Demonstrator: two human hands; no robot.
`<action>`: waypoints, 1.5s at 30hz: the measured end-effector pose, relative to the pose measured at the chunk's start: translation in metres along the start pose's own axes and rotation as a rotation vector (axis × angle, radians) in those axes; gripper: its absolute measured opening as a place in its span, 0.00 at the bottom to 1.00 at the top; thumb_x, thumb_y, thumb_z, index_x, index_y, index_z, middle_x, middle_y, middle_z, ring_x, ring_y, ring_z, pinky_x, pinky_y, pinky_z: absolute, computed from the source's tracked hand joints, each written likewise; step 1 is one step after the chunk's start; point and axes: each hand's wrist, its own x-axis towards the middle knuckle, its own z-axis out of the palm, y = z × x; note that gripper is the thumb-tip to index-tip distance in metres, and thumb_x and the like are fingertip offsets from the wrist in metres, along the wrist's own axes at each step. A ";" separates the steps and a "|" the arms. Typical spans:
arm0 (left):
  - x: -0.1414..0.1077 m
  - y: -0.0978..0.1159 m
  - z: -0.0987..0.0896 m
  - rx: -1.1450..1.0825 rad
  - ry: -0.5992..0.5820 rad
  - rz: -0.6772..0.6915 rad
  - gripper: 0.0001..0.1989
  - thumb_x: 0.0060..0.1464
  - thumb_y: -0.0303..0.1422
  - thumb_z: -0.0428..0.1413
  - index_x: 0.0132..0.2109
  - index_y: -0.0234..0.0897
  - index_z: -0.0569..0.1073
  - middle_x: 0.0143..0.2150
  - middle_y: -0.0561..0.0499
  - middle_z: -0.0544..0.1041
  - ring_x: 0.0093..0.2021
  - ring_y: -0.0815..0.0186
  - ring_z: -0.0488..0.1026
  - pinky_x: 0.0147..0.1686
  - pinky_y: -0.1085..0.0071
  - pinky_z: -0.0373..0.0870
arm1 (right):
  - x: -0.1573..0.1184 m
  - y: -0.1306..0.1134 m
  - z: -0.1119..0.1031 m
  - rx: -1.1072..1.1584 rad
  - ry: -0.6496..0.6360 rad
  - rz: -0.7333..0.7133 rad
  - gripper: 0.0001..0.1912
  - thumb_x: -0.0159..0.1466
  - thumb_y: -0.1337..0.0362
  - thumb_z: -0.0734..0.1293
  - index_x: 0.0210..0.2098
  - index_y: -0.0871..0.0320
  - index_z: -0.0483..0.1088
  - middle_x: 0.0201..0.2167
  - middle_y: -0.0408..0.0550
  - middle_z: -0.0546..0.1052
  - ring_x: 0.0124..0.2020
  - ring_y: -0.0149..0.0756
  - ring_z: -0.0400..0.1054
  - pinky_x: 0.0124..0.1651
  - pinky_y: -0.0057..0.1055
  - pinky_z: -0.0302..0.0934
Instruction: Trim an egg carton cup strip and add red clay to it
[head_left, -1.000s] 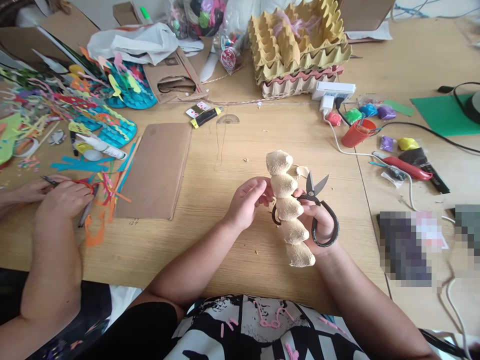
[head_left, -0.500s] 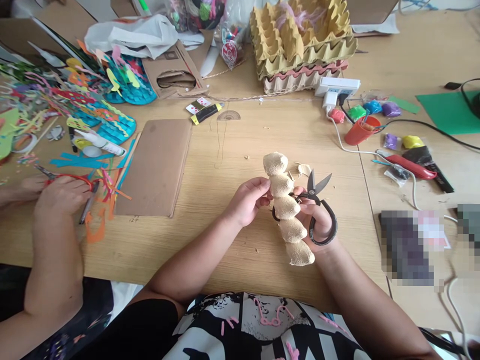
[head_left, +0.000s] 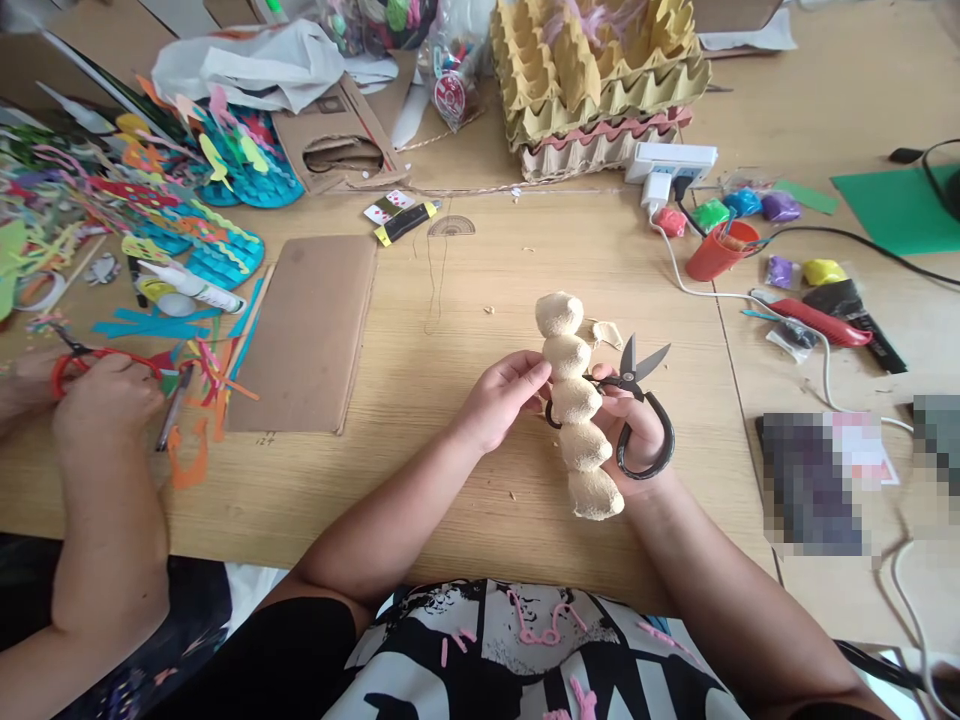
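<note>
A strip of egg carton cups (head_left: pixel 579 402), cream-coloured and bumpy, is held up over the table in front of me. My left hand (head_left: pixel 506 398) pinches its left edge near the upper cups. On the other side, my right hand (head_left: pixel 637 430) holds a pair of black-handled scissors (head_left: pixel 634 375), blades apart and pointing away from me. Some fingers of that hand also sit close behind the strip, where their contact is partly hidden. Just beyond the strip lies a small torn carton scrap (head_left: pixel 604 333).
Stacked egg trays (head_left: pixel 600 110) stand at the back beside a power strip (head_left: pixel 671 160). To the left lies a cardboard sheet (head_left: pixel 300 330). Further left, a co-worker's hands (head_left: pixel 112 400) hold red-handled scissors. An orange cup (head_left: pixel 721 252) and a white cable are on the right.
The strip has turned slightly in my hands, its lower end shifting a little left. Both hands keep their hold, and the view has shifted slightly.
</note>
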 end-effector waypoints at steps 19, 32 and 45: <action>-0.010 -0.013 0.013 0.002 -0.279 -0.141 0.31 0.49 0.43 0.76 0.54 0.40 0.70 0.45 0.47 0.81 0.46 0.60 0.80 0.48 0.63 0.74 | 0.013 0.028 -0.017 -0.093 0.309 -0.364 0.15 0.66 0.53 0.70 0.48 0.47 0.65 0.35 0.44 0.70 0.33 0.42 0.69 0.37 0.41 0.67; 0.006 0.006 -0.012 -0.156 -0.006 0.129 0.37 0.47 0.49 0.75 0.59 0.43 0.69 0.42 0.53 0.83 0.39 0.64 0.82 0.38 0.70 0.76 | 0.002 -0.001 -0.032 -0.761 0.059 -0.239 0.22 0.66 0.50 0.74 0.53 0.50 0.66 0.43 0.50 0.81 0.42 0.44 0.77 0.44 0.41 0.70; 0.003 0.005 -0.012 -0.317 -0.012 0.181 0.27 0.52 0.44 0.72 0.57 0.48 0.76 0.54 0.53 0.83 0.51 0.62 0.82 0.49 0.68 0.77 | 0.001 -0.006 -0.025 -1.029 -0.019 -0.518 0.09 0.69 0.58 0.70 0.46 0.54 0.73 0.30 0.46 0.76 0.33 0.43 0.72 0.37 0.36 0.61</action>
